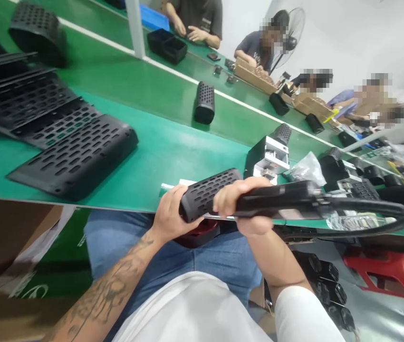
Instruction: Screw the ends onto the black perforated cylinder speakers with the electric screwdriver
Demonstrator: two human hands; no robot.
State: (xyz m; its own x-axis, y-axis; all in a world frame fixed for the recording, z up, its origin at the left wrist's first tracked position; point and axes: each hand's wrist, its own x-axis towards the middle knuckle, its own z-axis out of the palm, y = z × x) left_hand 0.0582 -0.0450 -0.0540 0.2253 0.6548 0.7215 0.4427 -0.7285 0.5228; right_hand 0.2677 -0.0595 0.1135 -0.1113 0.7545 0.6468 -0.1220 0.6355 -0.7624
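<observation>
My left hand (171, 211) is closed around the near left end of a black perforated housing (205, 192), which is tilted at the table's front edge above my lap. In my right hand (227, 197) is a black electric screwdriver (280, 199), with a thick cable curving away from its rear end at the right. The tool's tip is hidden behind my fingers and the housing. My right fingers wrap around its front part, close against the housing. Beside the housing, a white and black device with metal parts (271, 159) stands on the green tabletop (162, 137).
Slotted black covers (77, 154) lie at the left, near a larger perforated housing (38, 31). Another housing (205, 102) stands on the green strip beyond. A clear plastic bag (309, 168) lies at the right. Several people work across the line. Below right is a red stool (389, 273).
</observation>
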